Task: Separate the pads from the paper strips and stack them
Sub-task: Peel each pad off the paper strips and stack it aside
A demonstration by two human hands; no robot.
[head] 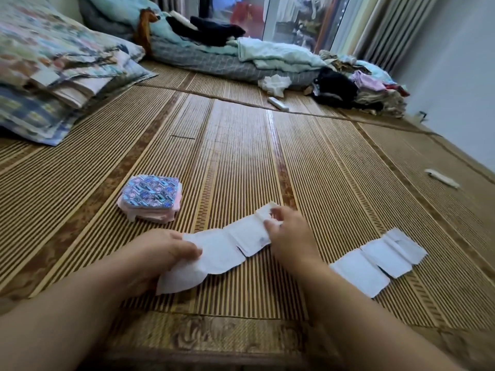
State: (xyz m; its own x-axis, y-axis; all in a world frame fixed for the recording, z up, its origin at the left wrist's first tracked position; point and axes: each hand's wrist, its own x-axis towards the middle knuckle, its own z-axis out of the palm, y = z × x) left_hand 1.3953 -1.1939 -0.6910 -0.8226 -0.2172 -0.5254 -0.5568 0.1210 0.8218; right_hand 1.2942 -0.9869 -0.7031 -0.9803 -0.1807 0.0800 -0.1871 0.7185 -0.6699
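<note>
Bare forearms (67,317) reach in over the near edge of the bamboo mat (241,156) that covers the bed. The left hand (160,253) grips the near-left end of an unfolded white pad (227,250), with its thumb on top and its fingers curled underneath. The pad stretches across the mat toward the right hand (290,234). That hand's fingers (270,226) are bent and pinch the pad's far end, where a narrow paper strip (263,210) lifts up.

Just beyond the left hand, toward the mat's left edge, sits a stack of pads (150,199) with a blue patterned wrapper on top and pink ones below. Another unfolded white pad (380,261) lies flat to the right of the right wrist, apart from it. A loose strip (442,178) rests near the right edge.

Pillows (53,62) fill the far-left corner. Folded bedding (241,57) and a clothes pile (361,87) line the far edge, and a small white tube (278,104) lies just in front of them.
</note>
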